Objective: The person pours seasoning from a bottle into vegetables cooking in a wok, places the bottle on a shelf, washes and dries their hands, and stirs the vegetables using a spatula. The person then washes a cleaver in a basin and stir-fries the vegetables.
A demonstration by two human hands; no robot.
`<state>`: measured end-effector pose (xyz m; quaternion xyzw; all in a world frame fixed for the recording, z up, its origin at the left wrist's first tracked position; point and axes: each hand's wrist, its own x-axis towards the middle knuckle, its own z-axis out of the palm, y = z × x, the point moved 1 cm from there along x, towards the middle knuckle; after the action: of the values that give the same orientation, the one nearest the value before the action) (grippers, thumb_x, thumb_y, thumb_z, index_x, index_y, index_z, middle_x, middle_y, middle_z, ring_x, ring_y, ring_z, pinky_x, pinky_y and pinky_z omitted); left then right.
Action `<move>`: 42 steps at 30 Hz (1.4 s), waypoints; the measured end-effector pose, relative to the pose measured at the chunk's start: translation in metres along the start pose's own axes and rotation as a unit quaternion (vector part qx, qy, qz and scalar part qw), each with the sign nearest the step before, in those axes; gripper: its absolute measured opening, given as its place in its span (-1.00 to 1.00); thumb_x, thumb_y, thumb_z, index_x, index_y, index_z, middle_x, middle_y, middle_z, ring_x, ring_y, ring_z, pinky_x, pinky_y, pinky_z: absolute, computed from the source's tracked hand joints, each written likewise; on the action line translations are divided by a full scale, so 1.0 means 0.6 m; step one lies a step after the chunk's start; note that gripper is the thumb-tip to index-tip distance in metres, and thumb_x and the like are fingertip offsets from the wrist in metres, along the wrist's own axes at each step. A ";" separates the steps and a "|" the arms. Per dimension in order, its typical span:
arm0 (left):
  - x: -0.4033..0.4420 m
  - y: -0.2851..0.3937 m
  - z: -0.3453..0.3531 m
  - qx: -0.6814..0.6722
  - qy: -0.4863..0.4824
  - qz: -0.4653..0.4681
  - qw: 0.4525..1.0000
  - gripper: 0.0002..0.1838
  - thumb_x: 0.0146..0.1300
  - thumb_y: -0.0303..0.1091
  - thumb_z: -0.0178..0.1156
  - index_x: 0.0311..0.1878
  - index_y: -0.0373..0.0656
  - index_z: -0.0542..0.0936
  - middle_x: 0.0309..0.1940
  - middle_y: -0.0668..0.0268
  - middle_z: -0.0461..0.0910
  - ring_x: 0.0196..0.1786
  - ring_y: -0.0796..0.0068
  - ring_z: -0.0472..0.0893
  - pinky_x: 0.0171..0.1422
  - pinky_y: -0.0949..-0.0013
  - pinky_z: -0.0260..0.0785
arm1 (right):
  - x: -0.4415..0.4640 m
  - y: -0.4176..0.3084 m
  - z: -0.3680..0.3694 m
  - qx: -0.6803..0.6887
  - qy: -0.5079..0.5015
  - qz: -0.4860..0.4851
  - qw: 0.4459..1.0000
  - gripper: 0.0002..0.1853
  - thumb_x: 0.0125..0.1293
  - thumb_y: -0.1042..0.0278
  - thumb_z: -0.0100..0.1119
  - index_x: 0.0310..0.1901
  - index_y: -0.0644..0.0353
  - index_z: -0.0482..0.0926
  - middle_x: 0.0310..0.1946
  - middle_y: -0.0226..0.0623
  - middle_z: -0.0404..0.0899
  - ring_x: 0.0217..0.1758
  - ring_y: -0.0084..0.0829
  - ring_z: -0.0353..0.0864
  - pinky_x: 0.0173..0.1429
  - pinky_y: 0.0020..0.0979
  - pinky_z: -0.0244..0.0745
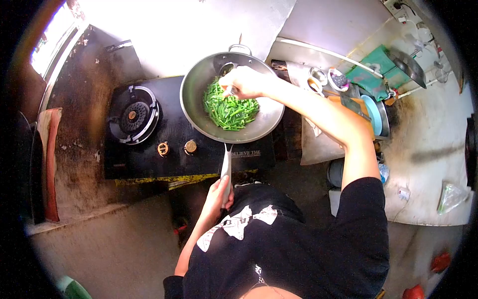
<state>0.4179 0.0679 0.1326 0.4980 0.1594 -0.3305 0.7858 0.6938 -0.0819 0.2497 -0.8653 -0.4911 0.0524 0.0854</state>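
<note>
A deep grey wok (269,112) stands on the right side of the black gas stove, holding chopped green vegetable stalks (231,112). My left hand (219,193) is wrapped round its long pale handle (227,167), near the handle's end. Over the far part of the wok, my right hand (245,82) is closed, fingers bent downward. Beside its fingers shows the dark, rounded, metal-rimmed end of a utensil (226,68). Most of that utensil is covered by the hand, so its exact kind is unclear.
The left burner (133,114) is bare, with two knobs (190,147) in front. To the right, a counter (318,152) bears small bowls (317,75), a blue basin (371,112) and a cleaver-like blade (356,107). A green bag (368,74) lies behind them.
</note>
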 end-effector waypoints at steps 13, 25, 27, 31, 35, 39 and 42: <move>0.005 -0.001 -0.007 -0.023 -0.018 -0.027 0.999 -0.59 0.38 0.06 -0.06 -0.32 -0.14 0.33 -0.71 0.37 0.33 -0.80 0.57 0.27 -0.75 0.49 0.09 | -0.174 -0.100 0.027 0.239 0.301 0.092 0.918 -0.87 0.14 0.36 0.29 -0.32 0.21 0.62 -0.10 -0.02 0.62 -0.19 -0.31 0.67 -0.18 -0.41 0.53; 0.003 -0.002 -0.008 -0.023 -0.024 -0.027 0.999 -0.59 0.40 0.04 -0.08 -0.35 -0.14 0.30 -0.69 0.35 0.32 -0.78 0.55 0.28 -0.73 0.47 0.13 | -0.239 -0.176 0.117 0.266 0.369 0.174 0.873 -0.91 0.22 0.51 0.10 -0.36 0.35 0.54 -0.10 0.01 0.61 -0.14 -0.31 0.67 -0.08 -0.38 0.57; 0.010 -0.010 -0.014 -0.020 -0.011 -0.036 0.999 -0.58 0.39 0.06 -0.07 -0.34 -0.14 0.33 -0.70 0.36 0.31 -0.78 0.55 0.27 -0.73 0.47 0.12 | -0.220 -0.181 0.114 0.245 0.463 0.149 0.839 -0.97 0.10 0.53 0.16 -0.42 0.29 0.56 -0.25 -0.04 0.65 -0.27 -0.32 0.68 -0.21 -0.39 0.56; 0.014 -0.014 -0.015 -0.016 0.018 -0.036 0.999 -0.58 0.39 0.05 -0.07 -0.34 -0.16 0.35 -0.72 0.33 0.30 -0.80 0.52 0.24 -0.74 0.45 0.12 | -0.201 -0.190 0.156 0.153 0.560 0.119 0.806 -0.73 0.08 0.47 0.25 -0.16 0.25 0.49 -0.16 -0.15 0.55 -0.44 -0.36 0.61 -0.40 -0.44 0.56; 0.017 -0.026 -0.022 -0.022 0.028 -0.020 0.999 -0.56 0.38 0.10 -0.09 -0.33 -0.15 0.35 -0.74 0.31 0.29 -0.81 0.47 0.22 -0.75 0.41 0.08 | -0.242 -0.207 0.227 0.098 0.473 0.263 0.835 -0.39 0.09 0.17 0.33 0.14 0.11 0.29 -0.11 -0.22 0.38 -0.36 -0.24 0.56 -0.41 -0.33 0.55; 0.006 -0.010 -0.015 -0.007 0.046 -0.054 0.997 -0.55 0.36 0.15 -0.09 -0.31 -0.11 0.35 -0.70 0.32 0.34 -0.76 0.46 0.29 -0.71 0.39 0.10 | -0.320 -0.259 0.291 0.178 0.389 0.443 0.788 -0.36 0.10 0.43 0.27 0.22 0.04 0.23 -0.18 -0.21 0.47 -0.23 -0.19 0.60 -0.27 -0.32 0.58; 0.009 0.006 -0.011 0.099 0.124 -0.025 0.987 -0.55 0.36 0.13 -0.07 -0.20 -0.14 0.37 -0.62 0.31 0.39 -0.68 0.43 0.35 -0.65 0.36 0.18 | -0.424 -0.306 0.368 0.239 0.352 0.522 0.739 -0.40 0.12 0.42 0.24 0.21 0.02 0.26 -0.24 -0.19 0.51 -0.20 -0.17 0.59 -0.25 -0.26 0.54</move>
<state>0.4248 0.0729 0.1287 0.6062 0.2345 -0.3001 0.6982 0.3704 -0.1868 0.0718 -0.8941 0.1309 -0.1034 0.4156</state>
